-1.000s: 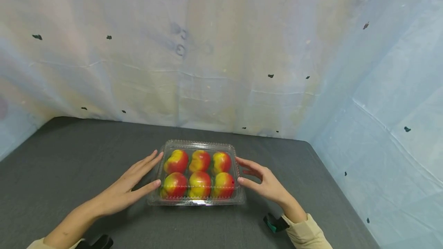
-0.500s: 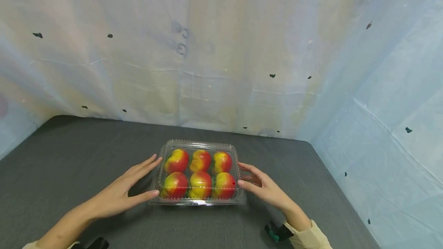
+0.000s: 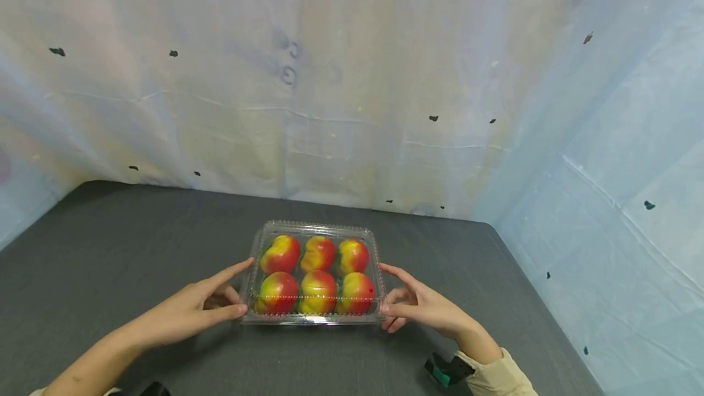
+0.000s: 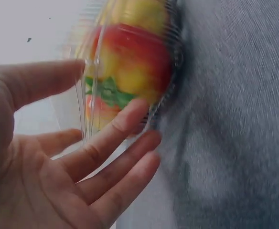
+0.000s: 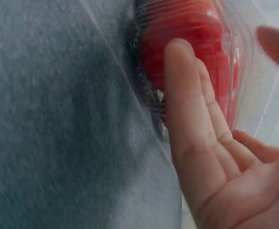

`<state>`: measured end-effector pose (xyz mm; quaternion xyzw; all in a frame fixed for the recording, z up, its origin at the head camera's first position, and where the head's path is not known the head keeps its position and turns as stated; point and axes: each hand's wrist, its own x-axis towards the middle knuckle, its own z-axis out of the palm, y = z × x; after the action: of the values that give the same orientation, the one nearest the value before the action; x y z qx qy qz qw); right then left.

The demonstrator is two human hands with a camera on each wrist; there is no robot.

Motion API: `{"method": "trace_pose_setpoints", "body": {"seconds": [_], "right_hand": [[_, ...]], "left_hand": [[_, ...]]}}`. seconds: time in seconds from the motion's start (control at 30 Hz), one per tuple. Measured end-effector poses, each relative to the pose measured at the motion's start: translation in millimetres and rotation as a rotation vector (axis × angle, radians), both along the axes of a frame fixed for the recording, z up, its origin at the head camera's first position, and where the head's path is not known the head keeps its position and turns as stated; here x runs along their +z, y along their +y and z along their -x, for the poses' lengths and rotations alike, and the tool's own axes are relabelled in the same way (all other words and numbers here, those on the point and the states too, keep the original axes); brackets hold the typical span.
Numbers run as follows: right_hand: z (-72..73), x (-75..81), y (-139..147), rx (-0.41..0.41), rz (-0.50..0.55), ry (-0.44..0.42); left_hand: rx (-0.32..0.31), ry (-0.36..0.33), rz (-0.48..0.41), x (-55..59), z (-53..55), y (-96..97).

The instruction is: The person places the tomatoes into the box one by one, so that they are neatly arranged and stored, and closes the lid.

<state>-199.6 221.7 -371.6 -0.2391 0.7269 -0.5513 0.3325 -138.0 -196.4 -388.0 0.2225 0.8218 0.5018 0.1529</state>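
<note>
A clear plastic clamshell box (image 3: 315, 319) with its lid down lies on the dark grey table, packed with several red-and-yellow fruits (image 3: 317, 289) in two rows. At its left side is my left hand (image 3: 189, 310), thumb by the front corner, index finger along the side and the other fingers tucked lower. The left wrist view has this hand (image 4: 58, 176) with the thumb at the rim and fingers reaching toward the box's lower edge. My right hand (image 3: 426, 309) holds the opposite side likewise. In the right wrist view its fingers (image 5: 185, 95) lie against the box wall.
The dark grey table (image 3: 137, 231) extends around the box. A pale plastic sheet (image 3: 352, 109) with dark marks hangs behind it, and a bluish sheet (image 3: 621, 200) borders the right side. A black wrist strap (image 3: 448, 371) sits at the right sleeve.
Both hands have slid toward the near part of the box's sides, and their lower fingers have curled in under the rim. The box stays nearly where it was.
</note>
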Motion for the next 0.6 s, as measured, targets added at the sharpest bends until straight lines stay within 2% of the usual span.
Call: {"method": "trace_pose_setpoints", "body": {"seconds": [0.13, 0.23, 0.3, 0.4, 0.5, 0.6], "right_hand": [[-0.7, -3.3, -1.4, 0.012, 0.051, -0.032], [-2.9, -3.5, -4.1, -0.010, 0.077, -0.070], [-4.2, -3.9, -5.6, -0.031, 0.096, -0.100], [-5.9, -4.5, -7.3, -0.056, 0.127, -0.136], [-6.9, -4.2, -8.6, -0.068, 0.149, -0.149], [-7.8, -3.3, -9.5, -0.077, 0.154, -0.158]], "left_hand": [[-0.087, -0.163, -0.186, -0.8, 1.7, -0.9], [-0.126, -0.258, -0.320, -3.5, 1.4, 0.3], [-0.117, -0.300, -0.381, -5.4, 0.9, 2.0], [-0.065, -0.353, -0.418, -6.6, 0.4, 4.5], [-0.008, -0.388, -0.417, -6.2, 0.7, 6.5], [0.017, -0.394, -0.416, -5.0, 0.8, 8.2]]}}
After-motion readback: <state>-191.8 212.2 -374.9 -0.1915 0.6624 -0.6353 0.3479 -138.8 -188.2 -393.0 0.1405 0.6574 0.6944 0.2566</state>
